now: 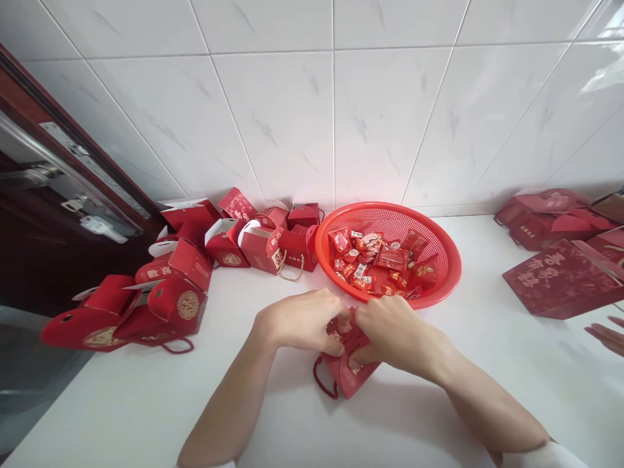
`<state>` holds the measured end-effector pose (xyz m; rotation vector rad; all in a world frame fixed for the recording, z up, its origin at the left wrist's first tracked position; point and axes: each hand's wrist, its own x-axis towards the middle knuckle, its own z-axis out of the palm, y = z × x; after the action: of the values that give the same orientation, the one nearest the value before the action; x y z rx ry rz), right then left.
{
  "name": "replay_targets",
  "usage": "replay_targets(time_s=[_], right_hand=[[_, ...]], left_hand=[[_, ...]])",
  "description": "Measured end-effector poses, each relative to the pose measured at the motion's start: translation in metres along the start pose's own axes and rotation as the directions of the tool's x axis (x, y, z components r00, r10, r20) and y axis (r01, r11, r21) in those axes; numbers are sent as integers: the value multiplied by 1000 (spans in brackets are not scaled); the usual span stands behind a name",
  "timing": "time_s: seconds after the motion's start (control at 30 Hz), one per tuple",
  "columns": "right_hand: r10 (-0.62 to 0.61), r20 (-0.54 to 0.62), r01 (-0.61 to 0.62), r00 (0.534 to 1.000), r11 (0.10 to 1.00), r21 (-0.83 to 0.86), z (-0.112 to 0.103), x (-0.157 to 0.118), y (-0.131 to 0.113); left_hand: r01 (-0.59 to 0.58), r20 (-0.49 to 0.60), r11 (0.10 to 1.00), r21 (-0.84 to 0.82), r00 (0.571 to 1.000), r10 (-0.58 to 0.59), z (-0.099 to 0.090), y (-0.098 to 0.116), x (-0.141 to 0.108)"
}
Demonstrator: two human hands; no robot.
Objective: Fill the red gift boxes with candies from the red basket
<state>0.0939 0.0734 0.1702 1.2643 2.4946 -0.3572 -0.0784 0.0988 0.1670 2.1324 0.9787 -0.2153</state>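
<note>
Between my two hands, on the white table, is a small red gift box (351,377) with pale lettering and a dark red cord handle (324,383) at its left side. My left hand (312,325) grips its left part, with the thumb on the top flaps. From the other side my right hand (390,335) is closed on the box, its thumb pressed on the front flap. The fingers of both hands cover much of the top. Just beyond them stands a red plastic basket (451,260) with wrapped sweets (390,257) in it.
Several red gift boxes (260,247) stand along the wall and at the left (178,305). More boxes (546,214) and a larger dark red box (550,279) are at the right. Another person's hand (609,335) shows at the right edge. A door with keys (100,227) is at far left.
</note>
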Motion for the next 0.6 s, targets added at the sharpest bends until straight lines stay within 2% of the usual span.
replay_targets(time_s=[0.33, 0.6], right_hand=[[-14, 31, 13, 999, 999, 45, 0, 1, -1], [-83, 30, 82, 996, 996, 40, 2, 0, 9]], left_hand=[[90, -88, 996, 29, 992, -87, 11, 8, 10], [71, -86, 997, 15, 994, -70, 12, 8, 12]])
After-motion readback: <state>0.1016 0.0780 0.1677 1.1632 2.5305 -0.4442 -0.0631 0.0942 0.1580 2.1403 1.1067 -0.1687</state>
